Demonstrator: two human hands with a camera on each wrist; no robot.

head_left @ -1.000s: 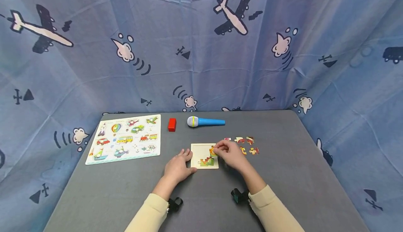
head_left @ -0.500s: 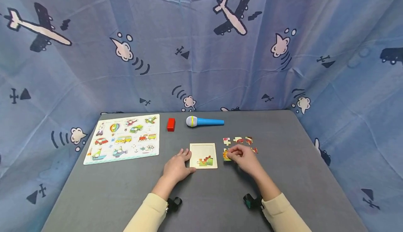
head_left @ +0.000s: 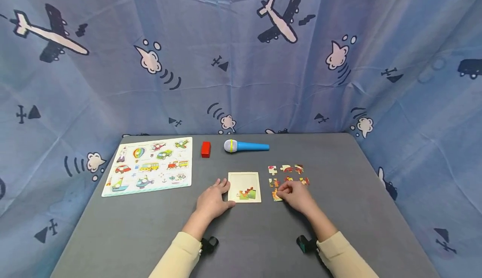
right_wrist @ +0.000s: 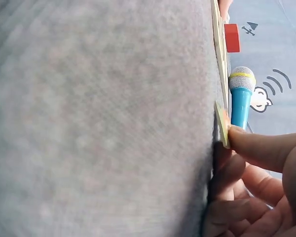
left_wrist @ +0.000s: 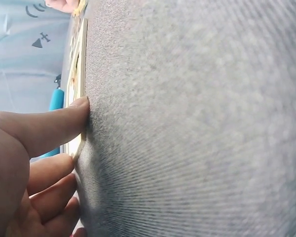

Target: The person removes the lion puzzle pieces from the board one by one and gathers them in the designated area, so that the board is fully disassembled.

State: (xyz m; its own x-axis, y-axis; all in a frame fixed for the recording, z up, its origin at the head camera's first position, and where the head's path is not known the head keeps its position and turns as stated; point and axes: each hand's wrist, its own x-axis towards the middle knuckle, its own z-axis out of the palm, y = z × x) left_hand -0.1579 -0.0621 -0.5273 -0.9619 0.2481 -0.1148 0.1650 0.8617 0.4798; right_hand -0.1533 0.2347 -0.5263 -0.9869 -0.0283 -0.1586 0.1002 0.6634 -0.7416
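A small square wooden puzzle tray point(head_left: 238, 181) lies on the grey table, a few joined pieces point(head_left: 247, 193) in its lower right part. My left hand point(head_left: 212, 200) rests at the tray's left side, thumb and index finger touching its near left corner. To the right of the tray, my right hand point(head_left: 297, 196) pinches a yellow-orange jigsaw piece point(head_left: 276, 195) at the table. In the right wrist view that puzzle piece point(right_wrist: 222, 126) tilts slightly under the thumb. Several loose jigsaw pieces point(head_left: 286, 168) lie in rows just beyond this hand, some partly hidden by it.
At the back left lies a white picture board point(head_left: 150, 167) printed with vehicles. A red block point(head_left: 205, 149) and a blue toy microphone point(head_left: 248, 146) lie behind the tray. A blue patterned curtain point(head_left: 241, 60) hangs behind the table.
My right hand has carried the yellow-orange piece out of the tray, rightward and then nearer to me, to the near end of the loose pieces. My left hand stays at the tray.
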